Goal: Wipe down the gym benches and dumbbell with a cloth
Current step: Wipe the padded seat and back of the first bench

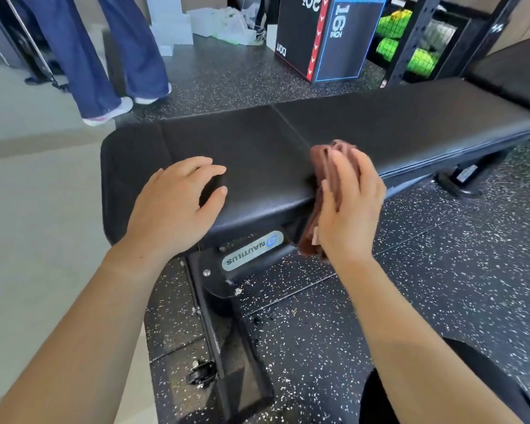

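left hand (178, 206) lies open, palm down on the near edge of the black nautilus bench (380, 130), fingers curled a bit, holding nothing. just to its right the right hand (349, 206) grips a brown cloth (322, 185) pressed against that same near edge, cloth draping down over the side

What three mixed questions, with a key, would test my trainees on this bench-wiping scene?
1. True or false: the left hand holds the brown cloth.
2. Where is the cloth pressed? A) near edge of the black bench pad B) plyo box C) floor
3. Fill in: the frame label reads ____.

Key: 1 false, the right hand holds it; 2 A; 3 NAUTILUS.
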### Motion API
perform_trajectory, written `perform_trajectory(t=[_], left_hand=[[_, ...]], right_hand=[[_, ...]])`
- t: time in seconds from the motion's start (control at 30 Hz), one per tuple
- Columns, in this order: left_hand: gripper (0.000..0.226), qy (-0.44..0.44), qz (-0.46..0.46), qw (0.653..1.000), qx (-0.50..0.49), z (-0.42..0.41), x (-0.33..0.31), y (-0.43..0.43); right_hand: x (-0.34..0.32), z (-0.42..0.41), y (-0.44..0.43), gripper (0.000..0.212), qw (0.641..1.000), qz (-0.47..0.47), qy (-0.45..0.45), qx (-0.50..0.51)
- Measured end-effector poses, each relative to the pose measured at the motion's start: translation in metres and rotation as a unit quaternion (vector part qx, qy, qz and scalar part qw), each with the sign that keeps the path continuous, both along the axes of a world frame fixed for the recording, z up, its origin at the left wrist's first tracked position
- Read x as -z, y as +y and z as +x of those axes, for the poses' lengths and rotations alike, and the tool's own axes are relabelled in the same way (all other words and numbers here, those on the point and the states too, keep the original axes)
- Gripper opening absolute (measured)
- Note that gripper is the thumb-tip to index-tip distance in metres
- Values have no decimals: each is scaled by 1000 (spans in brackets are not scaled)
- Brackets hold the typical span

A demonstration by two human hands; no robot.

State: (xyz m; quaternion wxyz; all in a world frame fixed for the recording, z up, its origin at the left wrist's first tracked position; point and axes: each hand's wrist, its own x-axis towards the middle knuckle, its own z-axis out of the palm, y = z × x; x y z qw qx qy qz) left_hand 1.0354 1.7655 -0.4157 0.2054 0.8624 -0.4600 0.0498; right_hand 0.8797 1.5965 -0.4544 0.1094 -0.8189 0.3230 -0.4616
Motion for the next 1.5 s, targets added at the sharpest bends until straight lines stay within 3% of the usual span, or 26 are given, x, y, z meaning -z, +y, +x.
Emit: perform_trajectory(t=[0.13,0.27,0.37,0.6,0.8,1.03,1.23,1.5], left_hand=[[39,-3,-9,1000,-5,-2,0,0],[40,-4,-7,1000,-2,-2,0,0],[42,9,-5,1000,3,4,0,0],[49,33,28,999,13,42,-8,-18],[53,42,40,998,22,77,-10,-37],[54,10,48,999,12,80,1,-37],[56,64,73,995,-5,73,-17,-37],[58,124,143,982,-7,82,-27,-40]], right_hand=[[1,-1,-2,38,999,27,-21,11],[-2,10,21,38,999,1,-12,-51],[-10,15,29,39,993,-6,34,-116],[-49,42,-1,38,966,46,190,-167],[-69,96,-34,38,937,67,266,-216],[-71,129,-44,45,922,55,321,-209],[-74,110,-31,50,903,127,359,-201],[-87,154,-45,45,890,183,376,-184]])
